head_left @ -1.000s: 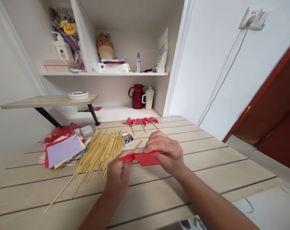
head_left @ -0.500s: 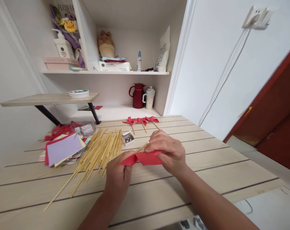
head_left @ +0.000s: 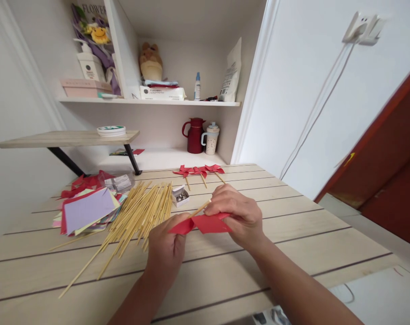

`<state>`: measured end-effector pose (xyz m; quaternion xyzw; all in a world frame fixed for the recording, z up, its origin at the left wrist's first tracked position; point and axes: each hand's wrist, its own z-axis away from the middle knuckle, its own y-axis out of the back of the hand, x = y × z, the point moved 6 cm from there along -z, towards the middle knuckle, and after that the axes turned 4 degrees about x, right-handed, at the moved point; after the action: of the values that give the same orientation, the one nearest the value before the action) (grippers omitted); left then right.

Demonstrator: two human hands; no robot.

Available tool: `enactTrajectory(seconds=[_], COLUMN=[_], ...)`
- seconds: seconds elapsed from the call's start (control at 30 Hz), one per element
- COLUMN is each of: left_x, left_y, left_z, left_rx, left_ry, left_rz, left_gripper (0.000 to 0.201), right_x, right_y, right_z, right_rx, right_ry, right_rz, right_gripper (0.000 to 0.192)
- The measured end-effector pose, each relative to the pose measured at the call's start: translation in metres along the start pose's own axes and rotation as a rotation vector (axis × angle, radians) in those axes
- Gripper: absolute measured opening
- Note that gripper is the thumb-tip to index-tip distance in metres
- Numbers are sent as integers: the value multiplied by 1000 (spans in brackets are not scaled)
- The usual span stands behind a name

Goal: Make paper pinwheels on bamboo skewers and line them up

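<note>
Both my hands hold a folded red paper pinwheel (head_left: 205, 224) just above the wooden table (head_left: 293, 234). My left hand (head_left: 166, 250) grips its left end from below. My right hand (head_left: 237, 212) pinches the right part from above, with a thin bamboo stick (head_left: 201, 209) poking out behind the paper between the hands. A heap of bamboo sticks (head_left: 137, 214) lies to the left of my hands. A small open box of metal pins (head_left: 180, 197) sits just beyond the pinwheel.
Three finished red pinwheels (head_left: 198, 171) lie at the table's far edge. A stack of coloured paper sheets (head_left: 86, 210) lies at the left. Behind are shelves with a red jug (head_left: 194, 135) and a mug (head_left: 211, 139). The table edge runs along the right.
The stick's tip rose a little toward my right hand, and the pinwheel shifted slightly right. The view also drifted slightly.
</note>
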<state>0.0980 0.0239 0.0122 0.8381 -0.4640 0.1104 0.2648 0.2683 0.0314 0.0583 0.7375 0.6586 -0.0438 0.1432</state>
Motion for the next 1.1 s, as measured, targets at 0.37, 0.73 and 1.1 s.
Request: enactTrajectory(seconds=[0.37,0.73,1.1], left_x=[4,8,12], left_y=[2,5,10], left_z=[-1,-1,1], left_rx=[7,48,88], left_ry=[-53,-156,-283], left_rz=[-12,-85,-256], left_gripper=[26,25,23], right_x=[0,3,4], right_y=[0,-1,0], right_z=[1,1,3], right_rx=[1,-3,1], right_ry=[-4,-1,-7], right_rz=[12,-2,-9], right_gripper=[14,16,14])
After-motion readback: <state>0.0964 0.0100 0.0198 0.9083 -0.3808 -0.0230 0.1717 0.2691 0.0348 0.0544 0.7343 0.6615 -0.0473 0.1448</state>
